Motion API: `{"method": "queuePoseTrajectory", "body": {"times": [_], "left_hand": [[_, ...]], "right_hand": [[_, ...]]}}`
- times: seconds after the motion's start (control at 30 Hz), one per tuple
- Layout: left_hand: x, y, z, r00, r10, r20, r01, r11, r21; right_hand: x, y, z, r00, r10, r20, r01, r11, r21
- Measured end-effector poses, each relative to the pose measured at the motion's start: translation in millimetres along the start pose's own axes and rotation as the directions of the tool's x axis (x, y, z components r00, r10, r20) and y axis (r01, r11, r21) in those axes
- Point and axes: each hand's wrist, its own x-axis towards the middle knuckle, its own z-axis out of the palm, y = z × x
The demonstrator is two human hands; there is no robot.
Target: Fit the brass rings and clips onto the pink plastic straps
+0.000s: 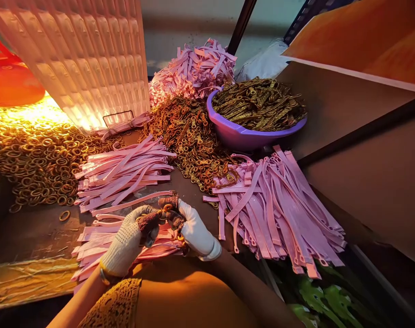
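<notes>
Both my hands wear white gloves with dark, worn fingertips and meet close in front of my body. The fingers of my left hand (pixel 129 239) pinch a small brass-coloured ring (pixel 162 217), partly hidden by the fingertips. My right hand (pixel 195 228) is closed beside it, its fingers touching the same spot. More brass-coloured rings (pixel 180 237) show under the right palm; how they are joined is hidden. Below and left of the hands lie pink straps (pixel 94 246) with small end loops. Another bundle of pink straps (pixel 125 171) lies just beyond.
Loose brass rings (pixel 47 159) spread at the left. A heap of brass-coloured clasps (pixel 189 136) fills the middle, beside a purple basin (pixel 238 136) of long metal pieces. More pink straps (pixel 275 209) lie at right. A ribbed translucent panel (pixel 91 59) stands at the back left.
</notes>
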Motion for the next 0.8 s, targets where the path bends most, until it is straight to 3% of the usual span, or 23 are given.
{"method": "queuePoseTrajectory", "body": {"times": [0.13,0.27,0.4,0.47,0.63,0.8], "left_hand": [[-2,9,1.5,0.997,-0.036,0.063,0.037,0.999,-0.018],[2,18,11.5,0.988,-0.037,0.148,0.035,0.999,0.016],[7,17,17.0,0.988,-0.029,0.151,0.023,0.999,0.04],[10,10,13.6,0.993,-0.041,0.111,0.038,0.999,0.028],[14,-6,-1.9,0.997,-0.037,0.073,0.034,0.998,0.043],[22,-3,-2.6,0.979,0.197,-0.057,-0.173,0.942,0.288]], "right_hand": [[1,4,-16,0.987,-0.118,0.113,0.15,0.928,-0.342],[8,2,-17,0.943,-0.176,0.282,0.326,0.655,-0.682],[11,-2,-8,0.955,-0.131,0.267,0.296,0.34,-0.893],[11,-5,-7,0.957,-0.131,0.258,0.282,0.23,-0.931],[11,-8,-8,0.965,-0.162,0.208,0.23,0.13,-0.964],[15,-6,-4,0.968,-0.177,0.179,0.201,0.11,-0.973]]}}
